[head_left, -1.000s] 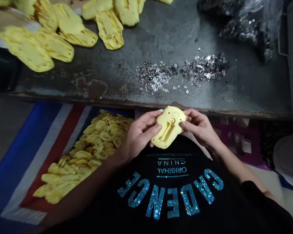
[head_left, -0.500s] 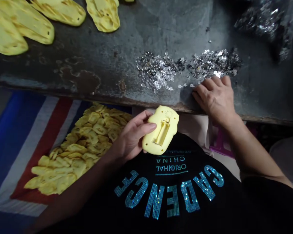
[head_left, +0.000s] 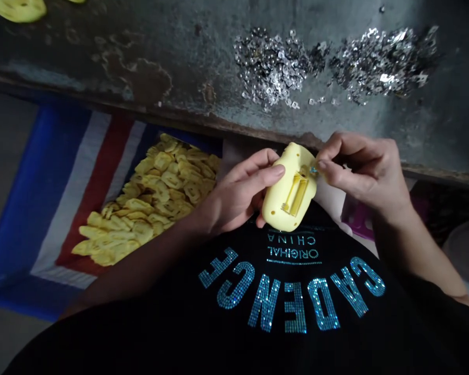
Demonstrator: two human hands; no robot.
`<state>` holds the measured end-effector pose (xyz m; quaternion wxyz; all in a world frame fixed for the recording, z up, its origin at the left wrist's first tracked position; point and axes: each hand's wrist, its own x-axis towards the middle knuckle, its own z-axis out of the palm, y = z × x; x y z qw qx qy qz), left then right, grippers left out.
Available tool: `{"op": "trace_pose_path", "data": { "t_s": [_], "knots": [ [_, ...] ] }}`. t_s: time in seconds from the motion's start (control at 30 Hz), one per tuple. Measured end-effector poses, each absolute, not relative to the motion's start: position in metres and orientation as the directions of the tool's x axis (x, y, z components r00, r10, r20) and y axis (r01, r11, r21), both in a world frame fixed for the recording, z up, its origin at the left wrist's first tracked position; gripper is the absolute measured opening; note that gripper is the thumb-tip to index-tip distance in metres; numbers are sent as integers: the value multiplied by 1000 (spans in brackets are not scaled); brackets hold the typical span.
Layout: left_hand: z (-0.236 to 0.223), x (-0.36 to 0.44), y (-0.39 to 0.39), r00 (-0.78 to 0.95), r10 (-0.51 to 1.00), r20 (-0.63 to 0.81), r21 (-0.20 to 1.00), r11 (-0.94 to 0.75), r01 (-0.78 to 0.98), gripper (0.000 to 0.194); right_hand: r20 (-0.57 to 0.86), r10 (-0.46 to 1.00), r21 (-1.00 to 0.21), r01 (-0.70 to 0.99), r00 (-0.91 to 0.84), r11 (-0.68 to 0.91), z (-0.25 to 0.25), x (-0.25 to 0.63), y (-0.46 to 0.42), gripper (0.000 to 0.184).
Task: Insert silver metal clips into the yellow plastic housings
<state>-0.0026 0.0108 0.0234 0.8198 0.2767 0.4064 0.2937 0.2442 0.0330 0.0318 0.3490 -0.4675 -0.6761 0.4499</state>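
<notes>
Our right hand (head_left: 363, 169) has left the metal bits (head_left: 275, 65) and now pinches what looks like one (head_left: 313, 170) by the shell (head_left: 280, 195), gripped below the table (head_left: 195, 57) in our left (head_left: 244, 192), moving the work from pile to shell.

Head camera (close in) faces forward, down
</notes>
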Motion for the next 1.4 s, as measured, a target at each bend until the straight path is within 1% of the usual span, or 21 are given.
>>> {"op": "trace_pose_path", "data": {
  "t_s": [0.2,0.33,0.53,0.63,0.73,0.8,0.93,1.03,1.13,1.17,1.23,1.3,1.37,1.4],
  "knots": [
    [27,3,3,519,695,-497,682,683,-261,47,103,921,-910,338,-377,240,39,246,26,25],
    [28,5,-1,521,695,-495,685,681,-257,45,109,908,-888,371,-404,272,43,247,22,18],
    [28,7,-4,527,700,-481,677,679,-284,44,152,868,-849,387,-474,360,45,249,23,16],
    [29,8,-4,525,696,-490,668,687,-287,44,161,858,-805,439,-487,400,49,249,22,15],
    [28,9,-4,521,694,-497,657,693,-297,44,150,870,-761,506,-470,405,52,248,19,15],
    [28,8,-5,515,695,-501,659,692,-294,39,155,880,-750,526,-449,400,51,248,17,17],
    [26,8,-5,515,691,-508,659,696,-285,32,166,897,-787,494,-409,370,46,250,12,19],
    [24,8,-5,527,685,-502,643,704,-303,32,162,911,-820,462,-380,339,45,254,8,17],
    [25,7,-7,554,673,-490,622,715,-320,32,178,922,-816,473,-345,334,45,259,9,6],
    [25,7,-7,556,675,-485,623,713,-322,31,174,925,-813,480,-339,329,45,260,11,5],
    [27,7,-8,551,687,-473,645,696,-314,29,117,923,-834,467,-367,292,44,264,18,22],
    [29,9,-9,538,705,-462,685,669,-288,28,19,900,-883,415,-436,220,41,266,27,36],
    [30,11,-9,534,716,-450,720,645,-256,31,-46,867,-921,357,-496,155,37,266,33,45],
    [31,12,-9,532,721,-443,734,633,-246,33,-53,861,-927,345,-506,145,34,266,35,46]
  ]
}}
